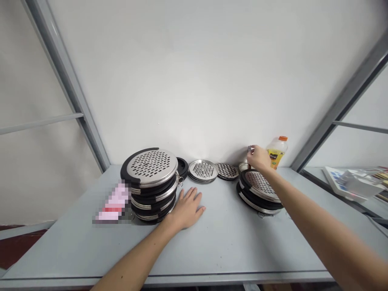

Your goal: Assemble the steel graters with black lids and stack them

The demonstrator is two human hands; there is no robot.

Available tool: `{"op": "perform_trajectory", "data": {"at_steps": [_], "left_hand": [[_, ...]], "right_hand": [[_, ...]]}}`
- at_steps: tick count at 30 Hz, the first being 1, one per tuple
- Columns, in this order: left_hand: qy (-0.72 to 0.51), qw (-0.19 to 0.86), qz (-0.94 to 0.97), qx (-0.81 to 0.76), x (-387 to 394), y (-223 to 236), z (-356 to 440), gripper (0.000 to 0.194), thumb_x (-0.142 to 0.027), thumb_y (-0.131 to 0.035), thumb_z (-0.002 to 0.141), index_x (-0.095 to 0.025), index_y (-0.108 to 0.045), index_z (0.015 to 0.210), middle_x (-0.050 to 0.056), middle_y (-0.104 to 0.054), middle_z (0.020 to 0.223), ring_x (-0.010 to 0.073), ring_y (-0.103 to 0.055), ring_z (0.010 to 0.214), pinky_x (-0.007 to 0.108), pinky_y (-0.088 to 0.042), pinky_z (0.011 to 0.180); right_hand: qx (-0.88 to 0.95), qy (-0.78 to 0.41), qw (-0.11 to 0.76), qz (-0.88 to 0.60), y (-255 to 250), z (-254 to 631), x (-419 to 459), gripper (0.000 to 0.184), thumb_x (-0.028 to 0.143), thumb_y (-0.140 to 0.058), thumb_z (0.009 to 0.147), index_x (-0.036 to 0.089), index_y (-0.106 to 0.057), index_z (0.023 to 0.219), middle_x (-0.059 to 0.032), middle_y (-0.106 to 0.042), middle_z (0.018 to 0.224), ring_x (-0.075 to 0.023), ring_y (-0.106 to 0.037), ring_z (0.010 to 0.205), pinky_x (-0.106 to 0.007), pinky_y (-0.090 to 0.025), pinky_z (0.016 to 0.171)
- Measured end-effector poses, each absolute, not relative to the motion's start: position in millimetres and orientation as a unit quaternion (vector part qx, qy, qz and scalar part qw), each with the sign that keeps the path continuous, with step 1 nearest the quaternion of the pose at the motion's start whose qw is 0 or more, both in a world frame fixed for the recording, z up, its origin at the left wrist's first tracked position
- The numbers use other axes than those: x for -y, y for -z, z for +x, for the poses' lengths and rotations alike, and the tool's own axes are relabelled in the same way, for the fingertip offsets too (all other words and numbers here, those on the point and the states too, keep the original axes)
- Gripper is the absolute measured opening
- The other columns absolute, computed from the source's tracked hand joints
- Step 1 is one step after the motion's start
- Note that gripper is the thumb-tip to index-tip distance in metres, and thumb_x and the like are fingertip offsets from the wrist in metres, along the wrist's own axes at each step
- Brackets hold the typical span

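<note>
My left hand (187,208) lies flat on the table with its fingers spread, beside a tall stack of round grater plates (153,166) with black rims. My right hand (260,157) reaches over the back of a shorter stack of similar black-rimmed grater plates (263,184). Its fingers are pinched together at the wall side, with a small greyish thing at their tips that I cannot make out. Just right of that hand stands a clear bottle (277,152) with an orange cap and yellow label. A small pale round dish (243,167) shows partly below the hand.
Between the stacks, along the wall, lie a pile of silver grater discs (203,171), darker grater discs (227,171) and a black round part (182,166). A blurred pink item (113,204) lies left on the grey table (212,250). Metal frame posts stand at both sides.
</note>
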State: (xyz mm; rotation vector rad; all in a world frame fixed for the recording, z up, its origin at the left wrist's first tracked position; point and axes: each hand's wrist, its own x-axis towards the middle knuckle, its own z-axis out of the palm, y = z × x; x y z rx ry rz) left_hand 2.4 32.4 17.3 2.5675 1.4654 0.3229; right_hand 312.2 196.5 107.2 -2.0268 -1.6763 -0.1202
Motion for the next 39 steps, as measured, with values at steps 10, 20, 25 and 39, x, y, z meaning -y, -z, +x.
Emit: {"op": "perform_trajectory", "data": {"at_steps": [10,20,25,39], "left_hand": [[-0.205,0.082,0.845,-0.487,-28.3,-21.9,3.2,0.054,-0.033,-0.045,0.092,-0.015,-0.033,0.142,0.017,-0.030,0.150,0.0279,-0.031,0.138,0.045,-0.026,0.113],[-0.400,0.035,0.759,-0.512,-24.3,-28.6,10.0,0.071,-0.038,-0.037,0.098,-0.021,0.010,0.149,0.011,0.000,0.158,0.0267,-0.006,0.145,0.045,-0.021,0.116],[-0.441,0.002,0.773,-0.457,-26.0,-31.1,5.4,0.044,-0.030,-0.037,0.099,-0.023,-0.028,0.142,0.010,-0.050,0.135,0.0223,-0.046,0.127,0.039,-0.038,0.106],[-0.263,0.091,0.907,-0.316,-24.8,-29.3,3.0,0.013,-0.022,-0.059,0.088,-0.023,-0.068,0.098,0.003,-0.064,0.099,0.0191,-0.059,0.095,0.032,-0.047,0.090]], "right_hand": [[0.620,0.063,0.597,-0.506,-126.7,243.4,-105.8,0.036,0.028,-0.040,0.091,0.019,-0.052,0.123,-0.0120,-0.063,0.108,-0.0220,-0.062,0.091,-0.034,-0.051,0.075],[0.636,-0.483,0.522,-0.299,-53.0,214.6,-75.0,0.043,0.039,-0.061,0.084,0.028,-0.052,0.125,-0.0053,-0.065,0.100,-0.0201,-0.062,0.090,-0.036,-0.051,0.082],[0.617,-0.526,0.505,-0.297,-47.1,231.3,-81.6,0.042,0.039,-0.065,0.078,0.028,-0.058,0.118,-0.0039,-0.065,0.090,-0.0192,-0.062,0.080,-0.035,-0.051,0.076],[0.709,-0.338,0.438,-0.437,-17.0,217.6,-96.9,0.038,0.048,-0.047,0.088,0.018,-0.063,0.072,-0.0049,-0.066,0.074,-0.0202,-0.060,0.073,-0.031,-0.046,0.070]]}}
